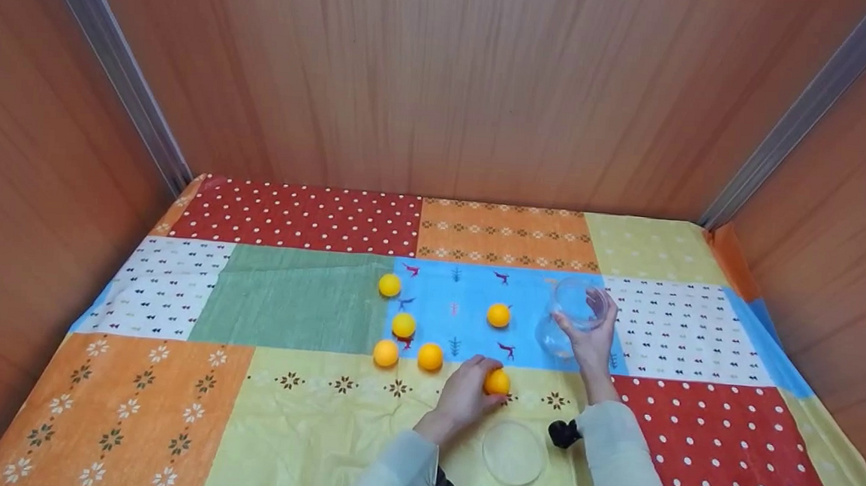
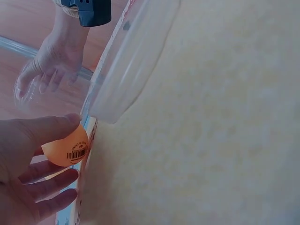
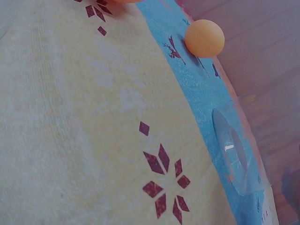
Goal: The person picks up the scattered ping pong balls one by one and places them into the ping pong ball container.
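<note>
My left hand [image 1: 465, 395] has its thumb and fingers around an orange ping-pong ball [image 1: 497, 382] at the near side of the cloth. Dark barcode print shows on that ball in the left wrist view, with the thumb [image 2: 56, 126] over its top. To the right, my right hand [image 1: 591, 335] grips a clear plastic jar [image 1: 556, 337] by its side. The jar's mouth faces up and toward me; its base is over the blue patch. Another orange ball [image 1: 498, 315] lies between the jar and the left hand.
Several more orange balls lie left of my left hand, among them one near ball [image 1: 430, 357] and one far ball [image 1: 390, 285]. A translucent round lid [image 1: 514, 453] rests between my forearms. Patchwork cloth [image 1: 309, 295] covers the table, with wood-grain walls [image 1: 383, 82] around it.
</note>
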`<state>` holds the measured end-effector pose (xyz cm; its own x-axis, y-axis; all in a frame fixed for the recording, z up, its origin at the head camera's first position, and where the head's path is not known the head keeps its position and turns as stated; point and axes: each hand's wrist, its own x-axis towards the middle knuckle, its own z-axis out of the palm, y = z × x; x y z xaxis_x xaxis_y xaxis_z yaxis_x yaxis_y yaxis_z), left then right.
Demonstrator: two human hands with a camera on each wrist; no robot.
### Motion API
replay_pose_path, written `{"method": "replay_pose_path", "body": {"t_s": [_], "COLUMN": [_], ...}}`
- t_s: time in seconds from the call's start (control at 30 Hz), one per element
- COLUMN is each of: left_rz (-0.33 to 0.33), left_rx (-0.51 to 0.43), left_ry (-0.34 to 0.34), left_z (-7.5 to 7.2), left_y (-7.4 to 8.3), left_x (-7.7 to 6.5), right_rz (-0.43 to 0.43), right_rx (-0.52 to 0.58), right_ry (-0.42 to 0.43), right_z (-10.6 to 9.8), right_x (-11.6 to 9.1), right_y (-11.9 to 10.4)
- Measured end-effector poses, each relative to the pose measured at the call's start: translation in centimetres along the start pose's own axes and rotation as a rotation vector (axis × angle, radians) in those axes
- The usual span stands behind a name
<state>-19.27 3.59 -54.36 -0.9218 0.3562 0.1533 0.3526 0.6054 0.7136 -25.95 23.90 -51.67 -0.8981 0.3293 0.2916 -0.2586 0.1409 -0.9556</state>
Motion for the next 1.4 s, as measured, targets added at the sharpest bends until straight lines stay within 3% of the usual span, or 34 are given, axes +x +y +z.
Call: {"method": "replay_pose_path", "body": {"t_s": [0.2, 0.5, 0.73, 0.83, 1.0, 1.4], "left_rz": [-0.025, 0.007, 0.148, 0.178, 0.19, 0.23], "left_rx": [-0.066, -0.124, -0.117, -0.131, -0.163, -0.091], "left_ry": [0.0, 0.077, 0.177, 0.201, 0.219, 0.28], "left_z": [-0.4, -0.9, -1.2, -1.3, -1.5, -1.8], "left_y": [0.4, 1.1, 1.8, 2.3, 3.3, 5.6], "left_x": [0.2, 1.0, 2.2, 2.8, 3.9, 6.6], "right_rz": [-0.01, -0.042, -0.063, -0.059, -0.063, -0.055], "right_rx": [0.009, 0.033, 0.049, 0.042, 0.047, 0.044], "right_ry": [0.004, 0.002, 0.004, 0.008, 0.002, 0.003], "right_z": [-0.1, 0.0, 0.0, 0.0, -0.1, 0.1], "right_x": [0.0, -0.1, -0.1, 0.0, 0.0, -0.2], "right_y": [0.1, 0.1, 0.0, 0.0, 0.1, 0.0]}}
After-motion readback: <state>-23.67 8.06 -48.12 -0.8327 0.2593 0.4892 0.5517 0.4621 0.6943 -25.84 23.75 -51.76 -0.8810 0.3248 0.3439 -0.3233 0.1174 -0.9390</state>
